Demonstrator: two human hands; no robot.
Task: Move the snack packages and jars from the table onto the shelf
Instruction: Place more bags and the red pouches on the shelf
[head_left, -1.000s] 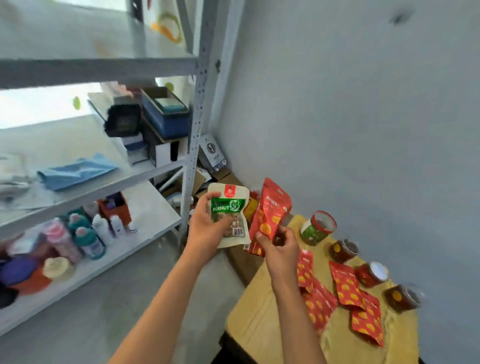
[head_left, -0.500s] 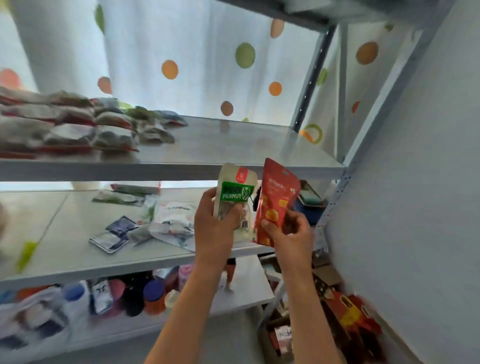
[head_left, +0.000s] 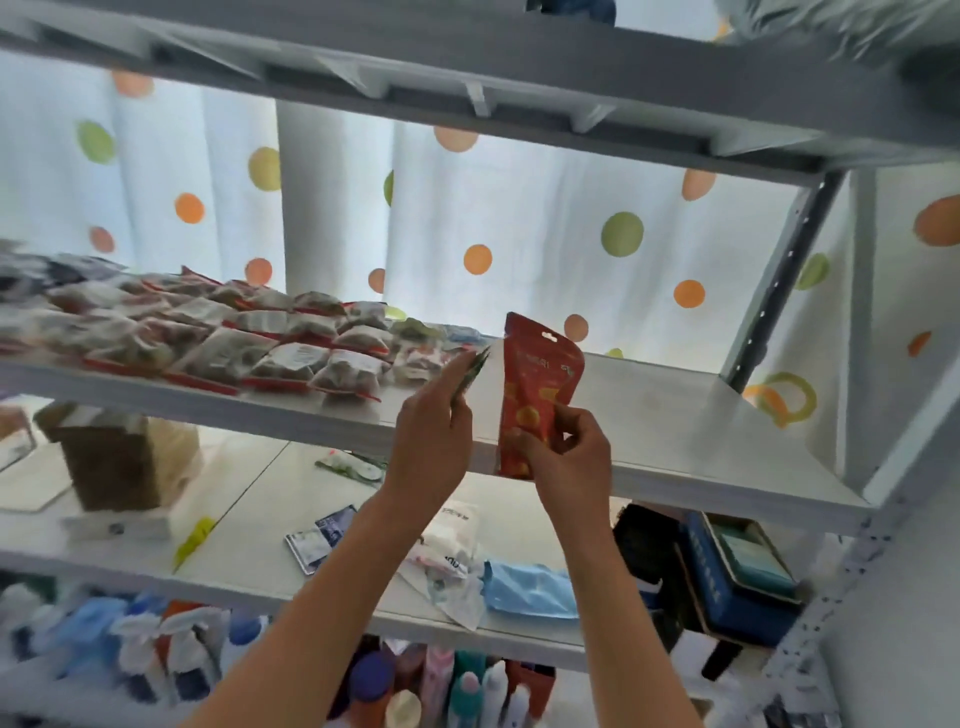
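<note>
— Two packets are up at the shelf. A tall red foil pouch with orange circles (head_left: 537, 387) stands upright at frame centre, its lower edge pinched by the right hand (head_left: 569, 454), fingers clamped on it.

— And the other?

— A thin green-edged snack packet (head_left: 470, 375) seen edge-on, held in the curled fingers of the left hand (head_left: 430, 449), just left of the pouch.

— Where should they land?

— On the bare right part of the grey metal shelf board (head_left: 675, 415), I'd say, beside the rows of clear bagged snacks (head_left: 291, 358). Lay each flat, well back from the front lip, so neither topples.
</note>
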